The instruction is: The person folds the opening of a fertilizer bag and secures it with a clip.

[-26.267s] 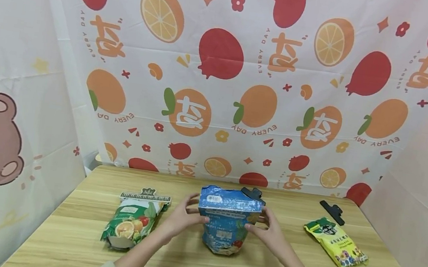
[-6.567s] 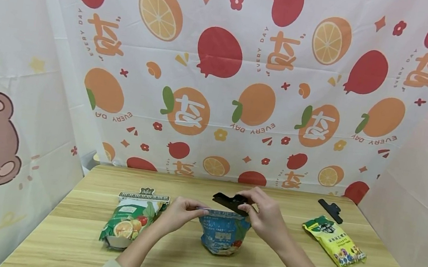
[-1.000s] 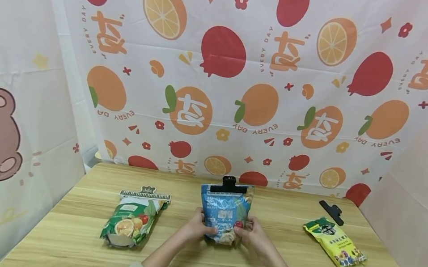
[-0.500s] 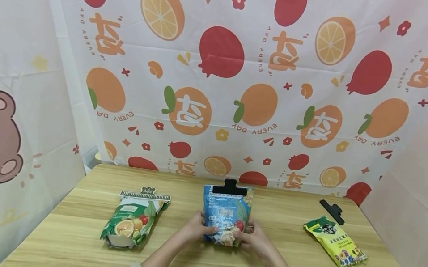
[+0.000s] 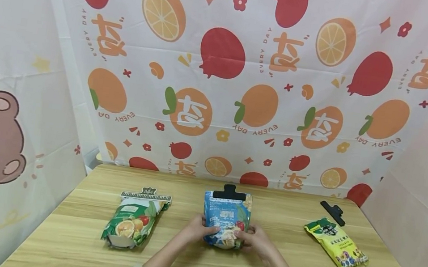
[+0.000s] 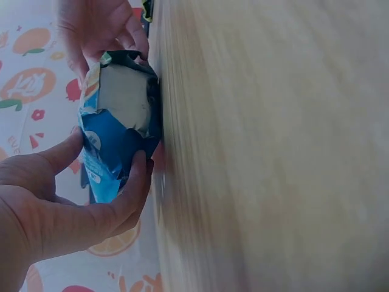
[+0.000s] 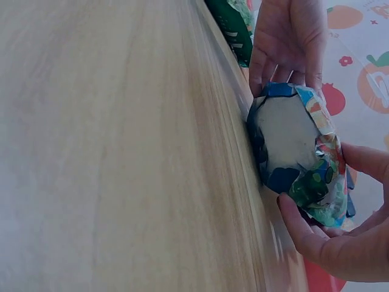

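In the head view, a blue food bag (image 5: 223, 213) leans back at mid-table. A black clip (image 5: 229, 193) sits across its top edge. My left hand (image 5: 197, 229) grips its lower left side, thumb on the front. On the lower right side, my right hand (image 5: 258, 239) holds it the same way. The left wrist view has the bag's pale bottom (image 6: 123, 96) facing the camera, between the fingers and thumb of my left hand (image 6: 42, 222). From the other side, the right wrist view gives the bag's base (image 7: 289, 131) beside my right hand (image 7: 349, 246).
A green bag (image 5: 131, 222) with a white ruler-like clip (image 5: 146, 196) lies on the wooden table (image 5: 80, 224) at the left. To the right are a yellow packet (image 5: 335, 244) and a loose black clip (image 5: 332, 212). A fruit-print curtain (image 5: 217, 107) hangs behind.
Earlier my right hand held the black clip above the bag's top; now the clip is on the top edge and both hands grip the sides. Over the last second, the bag's top has moved slightly lower.
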`<state>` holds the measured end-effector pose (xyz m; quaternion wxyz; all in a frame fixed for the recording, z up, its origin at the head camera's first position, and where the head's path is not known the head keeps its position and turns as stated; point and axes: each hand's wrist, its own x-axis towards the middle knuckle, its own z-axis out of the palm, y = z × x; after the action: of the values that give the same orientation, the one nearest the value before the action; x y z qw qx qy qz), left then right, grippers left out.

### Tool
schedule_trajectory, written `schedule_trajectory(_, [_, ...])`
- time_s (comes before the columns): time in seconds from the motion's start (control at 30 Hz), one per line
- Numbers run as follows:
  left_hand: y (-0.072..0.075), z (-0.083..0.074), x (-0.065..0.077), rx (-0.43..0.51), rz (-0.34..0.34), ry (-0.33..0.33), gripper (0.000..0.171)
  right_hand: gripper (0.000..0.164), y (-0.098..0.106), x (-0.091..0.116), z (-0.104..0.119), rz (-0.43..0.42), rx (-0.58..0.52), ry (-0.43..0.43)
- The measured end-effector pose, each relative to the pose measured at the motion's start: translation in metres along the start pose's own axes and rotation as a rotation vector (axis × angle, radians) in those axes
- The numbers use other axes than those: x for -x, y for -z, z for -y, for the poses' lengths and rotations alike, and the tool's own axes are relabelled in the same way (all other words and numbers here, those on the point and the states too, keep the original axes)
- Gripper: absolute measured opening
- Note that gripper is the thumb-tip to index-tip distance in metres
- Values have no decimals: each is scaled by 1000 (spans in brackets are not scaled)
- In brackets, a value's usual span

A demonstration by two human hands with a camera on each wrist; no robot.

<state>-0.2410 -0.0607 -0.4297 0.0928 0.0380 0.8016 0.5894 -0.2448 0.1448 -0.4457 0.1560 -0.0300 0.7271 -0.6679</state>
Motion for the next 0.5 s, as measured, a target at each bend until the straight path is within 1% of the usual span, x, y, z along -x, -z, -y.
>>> schedule_trajectory(0.2, [0,-1,2,-7,21,-12,38,59,1,2,0,-33,55,-3])
schedule_trajectory(0.33, [1,-2,5,-25,49,-9,34,55,2,3,0,-29,71,-7])
schedule_trajectory(0.5, [2,-2,7,-47,84,-13,29,47,3,3,-1,-4,85,-14])
